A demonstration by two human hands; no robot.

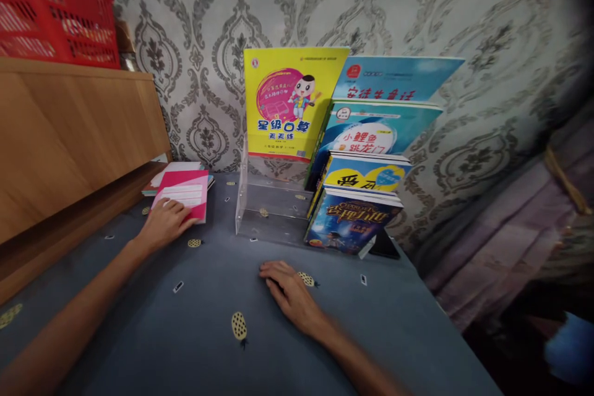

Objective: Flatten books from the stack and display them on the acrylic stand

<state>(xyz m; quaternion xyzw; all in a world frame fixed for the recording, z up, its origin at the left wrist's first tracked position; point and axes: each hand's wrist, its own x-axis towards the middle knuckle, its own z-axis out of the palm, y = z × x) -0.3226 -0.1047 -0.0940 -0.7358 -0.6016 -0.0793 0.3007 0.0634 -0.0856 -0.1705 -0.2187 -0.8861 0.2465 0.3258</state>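
Note:
My left hand [163, 223] lies on the near edge of a pink exercise book [185, 192], which tops a small pile of books at the left; the fingers rest flat on its cover. My right hand [288, 292] lies palm down on the blue-grey tablecloth [195, 322], fingers slightly curled, holding nothing. A clear acrylic book stand [264, 204] stands behind it. A yellow book [290, 102] sits in its back tier, and several blue books [366, 136] fill the stepped tiers on the right.
A wooden cabinet [69, 130] rises at the left with a red plastic crate [55, 12] on top. Patterned wallpaper backs the table. The table's right edge drops off beside a purple curtain [510, 210].

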